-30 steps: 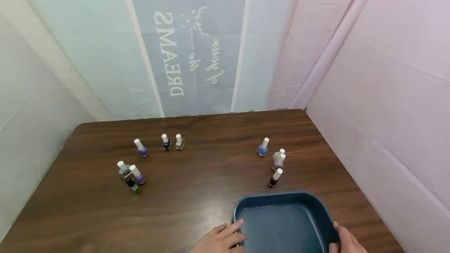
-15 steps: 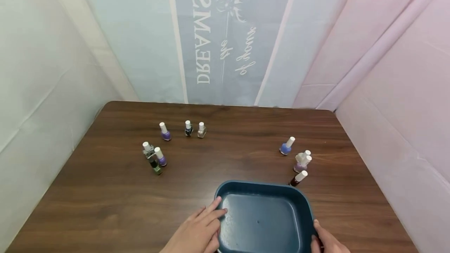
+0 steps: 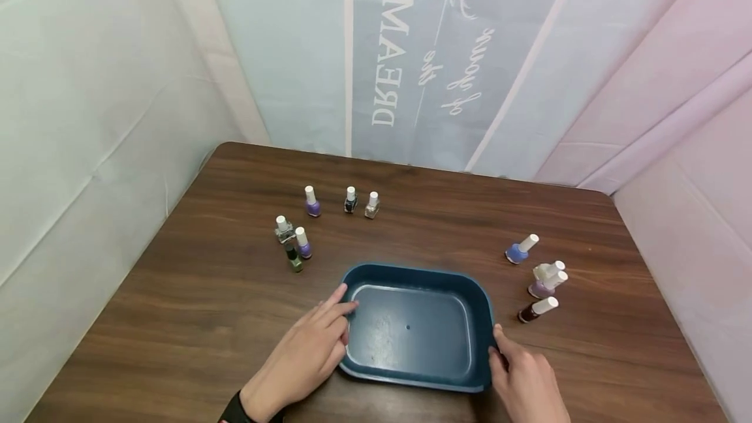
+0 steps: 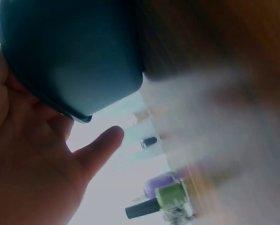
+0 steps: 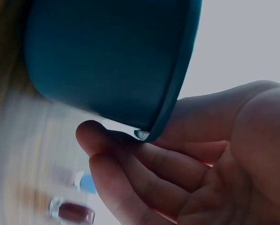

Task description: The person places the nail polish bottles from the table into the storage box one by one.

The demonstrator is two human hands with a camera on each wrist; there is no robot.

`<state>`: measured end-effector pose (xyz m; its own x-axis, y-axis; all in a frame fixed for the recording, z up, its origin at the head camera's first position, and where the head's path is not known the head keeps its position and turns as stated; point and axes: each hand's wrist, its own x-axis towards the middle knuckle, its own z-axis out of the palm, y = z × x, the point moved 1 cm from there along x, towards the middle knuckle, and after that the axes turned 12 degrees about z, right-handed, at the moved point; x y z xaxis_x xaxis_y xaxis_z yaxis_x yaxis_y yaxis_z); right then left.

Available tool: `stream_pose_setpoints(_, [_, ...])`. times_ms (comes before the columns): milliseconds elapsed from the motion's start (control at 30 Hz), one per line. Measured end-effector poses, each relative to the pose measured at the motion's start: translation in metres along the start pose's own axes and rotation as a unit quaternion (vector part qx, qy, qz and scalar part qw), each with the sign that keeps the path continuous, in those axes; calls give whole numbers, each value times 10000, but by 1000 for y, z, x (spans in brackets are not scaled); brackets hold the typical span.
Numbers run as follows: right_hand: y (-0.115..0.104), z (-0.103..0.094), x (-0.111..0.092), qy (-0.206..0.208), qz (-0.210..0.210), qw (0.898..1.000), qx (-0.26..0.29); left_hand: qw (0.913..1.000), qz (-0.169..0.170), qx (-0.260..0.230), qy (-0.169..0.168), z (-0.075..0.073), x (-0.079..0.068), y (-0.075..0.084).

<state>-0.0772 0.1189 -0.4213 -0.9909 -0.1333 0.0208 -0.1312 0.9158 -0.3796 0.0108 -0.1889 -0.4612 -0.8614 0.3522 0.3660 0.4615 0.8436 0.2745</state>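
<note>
A dark blue rectangular tray (image 3: 405, 338) lies on the wooden table between both hands, with nothing in it. At its left end rests my left hand (image 3: 302, 351), two straight fingers over the rim. The left wrist view has that thumb (image 4: 105, 145) stretched out, apart from the tray wall. My right hand (image 3: 525, 374) grips the right rim, thumb on the inner side and fingers curled outside, as the right wrist view shows. Nearest the right hand is a dark red nail polish bottle (image 3: 529, 312), white-capped and upright.
Beyond the tray's left corner stand nail polish bottles: green (image 3: 294, 258), purple (image 3: 304, 245), clear (image 3: 284, 230), another purple (image 3: 313, 203), dark (image 3: 350, 201) and glittery (image 3: 372, 205). Blue (image 3: 519, 252), whitish (image 3: 543, 271) and lilac (image 3: 542, 288) ones stand right. Fabric walls (image 3: 117, 83) surround the table (image 3: 164, 318).
Both hands have moved the tray left across the table, away from the right-hand bottles and closer to the left group. The head view has swung as well. The bottles keep their places.
</note>
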Motion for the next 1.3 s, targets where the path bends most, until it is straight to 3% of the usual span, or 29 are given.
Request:
stream_pose_setpoints(200, [-17, 3, 15, -125, -8, 9999, 117, 9986, -178, -472, 155, -3, 3, -18])
stream_pose_setpoints(367, [-25, 6, 25, -236, 100, 9995, 194, 9897, -463, -1336, 232, -3, 6, -31])
stream_pose_setpoints(467, [-29, 6, 29, -357, 288, 9987, 226, 9772, -797, -1948, 286, -3, 9, -36])
stream_pose_setpoints(567, [-31, 7, 30, -222, 325, 9988, 288, 9633, -1032, -2426, 495, -3, 12, -38])
stream_pose_setpoints(833, [-28, 16, 25, 470, 91, 9967, 658, 9439, -1328, -2770, 1214, 4, 14, -35])
stream_pose_setpoints(1000, [-24, 20, 25, 931, -295, 9916, 846, 9195, -1436, -3375, 1412, 9, 13, -36])
stream_pose_setpoints(1200, [-25, 22, 24, 736, 142, 9919, 1026, 8884, -1136, -3983, 1980, 11, 10, -39])
stream_pose_setpoints(1300, [-26, 26, 23, 868, 245, 9906, 1025, 8736, -959, -4191, 2281, 12, 10, -38])
